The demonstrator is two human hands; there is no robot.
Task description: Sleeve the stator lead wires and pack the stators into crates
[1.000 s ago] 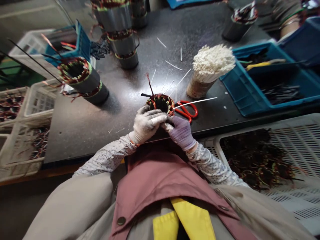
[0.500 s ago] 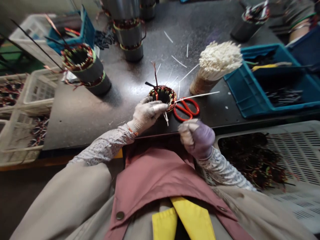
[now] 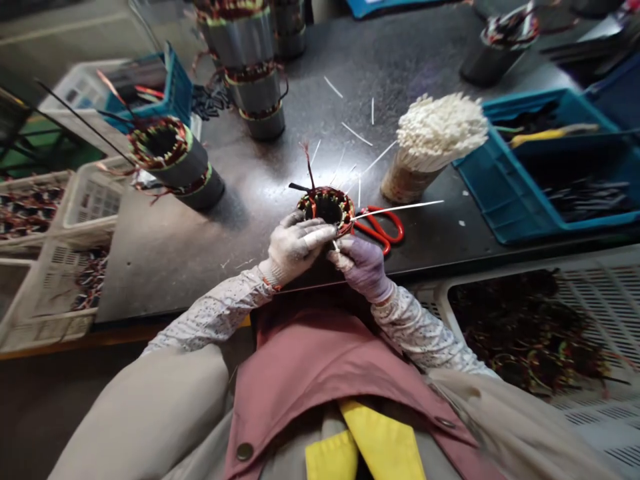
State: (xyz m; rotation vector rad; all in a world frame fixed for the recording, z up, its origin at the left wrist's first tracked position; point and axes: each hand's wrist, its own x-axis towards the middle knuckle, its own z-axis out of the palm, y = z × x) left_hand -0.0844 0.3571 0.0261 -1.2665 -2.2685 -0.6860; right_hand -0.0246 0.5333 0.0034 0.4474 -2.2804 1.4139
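A small wound motor stator (image 3: 347, 208) with copper windings stands on the dark table in front of me. My left hand (image 3: 300, 248), in a whitish glove, grips it from the left with fingers along its near side. At the stator's front, my right hand (image 3: 363, 265), in a purple and white glove, is closed on a short white tie end (image 3: 336, 247). A longer white tie (image 3: 405, 209) sticks out from the stator's right side. Beside it lie scissors with red handles (image 3: 401, 230); their blades are hidden.
A thick bundle of white ties (image 3: 443, 133) stands to the right, near a blue divided bin (image 3: 480, 190). Stacked stators (image 3: 257, 87) are at the back, another stack (image 3: 185, 167) at left. Cut tie pieces lie about the table; crates (image 3: 595, 313) flank it.
My right hand has moved up and left from the table's edge to the stator's front and taken hold of the white tie end. My left hand keeps its hold on the stator.
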